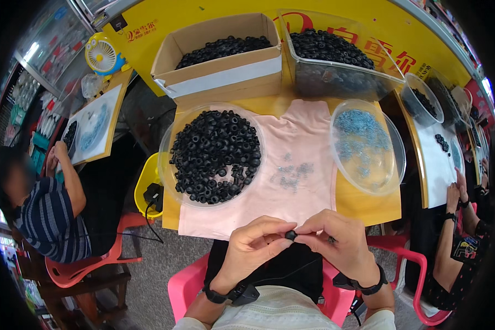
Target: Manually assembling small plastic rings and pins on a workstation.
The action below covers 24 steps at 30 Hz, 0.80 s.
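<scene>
Close to my lap, past the front edge of the table, my two hands meet fingertip to fingertip. Thumb and fingers of my left hand (254,242) are pinched on a small black plastic cap-like piece (290,235). My right hand (338,237) is closed in a pinch against the piece's other side; whatever it holds there is too small to make out. Ahead on the left lies a round clear tray (167,184) of loose black pieces (214,148). Small clear bits (292,175) are scattered on a pink cloth (242,217), right of that tray.
Clear lids or trays (388,184) with bluish transparent bits (360,132) lie at right. Behind stand a cardboard box (225,71) and a clear plastic bin (341,82), both filled with black pieces. A yellow bucket (143,190) hangs left. People (52,214) sit working on both sides.
</scene>
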Tool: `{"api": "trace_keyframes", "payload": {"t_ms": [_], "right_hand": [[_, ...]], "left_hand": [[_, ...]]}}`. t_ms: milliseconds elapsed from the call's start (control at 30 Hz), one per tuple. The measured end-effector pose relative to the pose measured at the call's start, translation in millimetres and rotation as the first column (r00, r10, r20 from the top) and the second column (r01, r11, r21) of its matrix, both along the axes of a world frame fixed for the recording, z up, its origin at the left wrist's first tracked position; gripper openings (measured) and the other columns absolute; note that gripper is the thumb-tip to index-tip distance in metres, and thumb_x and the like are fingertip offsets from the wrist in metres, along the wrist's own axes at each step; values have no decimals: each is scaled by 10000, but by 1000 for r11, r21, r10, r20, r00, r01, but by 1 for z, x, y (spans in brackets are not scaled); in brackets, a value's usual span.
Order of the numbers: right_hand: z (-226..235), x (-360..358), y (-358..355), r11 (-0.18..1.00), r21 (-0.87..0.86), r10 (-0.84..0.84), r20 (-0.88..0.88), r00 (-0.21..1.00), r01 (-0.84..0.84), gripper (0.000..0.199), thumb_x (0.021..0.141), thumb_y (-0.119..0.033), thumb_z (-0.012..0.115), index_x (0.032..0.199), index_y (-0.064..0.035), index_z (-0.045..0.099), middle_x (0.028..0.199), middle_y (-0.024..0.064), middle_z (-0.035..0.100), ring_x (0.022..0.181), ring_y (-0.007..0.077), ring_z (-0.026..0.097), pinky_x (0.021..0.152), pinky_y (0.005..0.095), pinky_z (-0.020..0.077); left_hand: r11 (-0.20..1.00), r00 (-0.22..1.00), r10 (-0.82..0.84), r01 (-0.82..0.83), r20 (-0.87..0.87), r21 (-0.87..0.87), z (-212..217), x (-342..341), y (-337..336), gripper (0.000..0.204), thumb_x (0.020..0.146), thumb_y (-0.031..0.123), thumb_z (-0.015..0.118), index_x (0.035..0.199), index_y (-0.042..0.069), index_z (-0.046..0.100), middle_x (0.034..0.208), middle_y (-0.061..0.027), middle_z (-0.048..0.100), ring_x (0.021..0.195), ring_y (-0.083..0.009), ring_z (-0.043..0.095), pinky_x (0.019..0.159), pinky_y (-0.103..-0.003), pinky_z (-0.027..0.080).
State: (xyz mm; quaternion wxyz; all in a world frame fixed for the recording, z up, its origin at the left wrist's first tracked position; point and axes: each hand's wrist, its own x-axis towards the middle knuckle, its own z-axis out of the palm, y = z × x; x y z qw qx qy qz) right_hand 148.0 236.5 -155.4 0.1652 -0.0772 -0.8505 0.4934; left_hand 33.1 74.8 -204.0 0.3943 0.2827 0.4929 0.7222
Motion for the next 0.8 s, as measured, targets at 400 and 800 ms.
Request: {"api": "trace_keyframes", "payload": {"t_ms": [400,800], "right_hand": [[-6,-38,20,657,-752,338,365,867,60,147,861,-135,724,891,-43,614,783,-1,625,633,48,539,516,194,421],[-29,-149,2,644,714,273,121,954,-275,84,704,-87,652,786,-71,664,856,52,589,869,216,597,618,313,525]], "left_hand": [[999,978,1,-10,207,43,-19,-11,-5,237,845,-87,636,1070,-17,657,1031,-111,628,930,-168,624,785,-272,526],[969,886,-76,-42,458,243,-65,-25,-12,211,862,27,658,1068,-10,632,1042,-107,597,892,-171,626,771,-282,535]]}}
